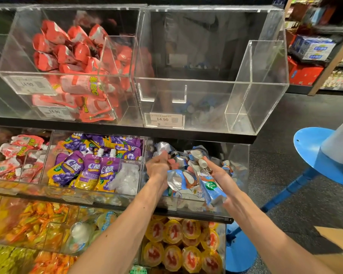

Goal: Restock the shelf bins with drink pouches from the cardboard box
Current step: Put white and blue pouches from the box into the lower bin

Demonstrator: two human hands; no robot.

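Note:
Both my hands reach into the middle-shelf clear bin (240, 155) on the right, which holds blue-and-silver drink pouches (182, 180). My left hand (157, 165) has its fingers curled over the pouches at the bin's left side. My right hand (216, 171) holds a bunch of blue pouches with white caps, one (212, 191) hanging down over the bin's front wall. A corner of the cardboard box (339, 246) shows at the lower right edge.
Above, a large clear bin (255, 86) is nearly bare, with a 14.90 price tag (163, 120). Neighbouring bins hold red pouches (71, 56), purple grape pouches (87, 167) and jelly cups (186, 248). A blue stool (305, 151) stands right of the shelves.

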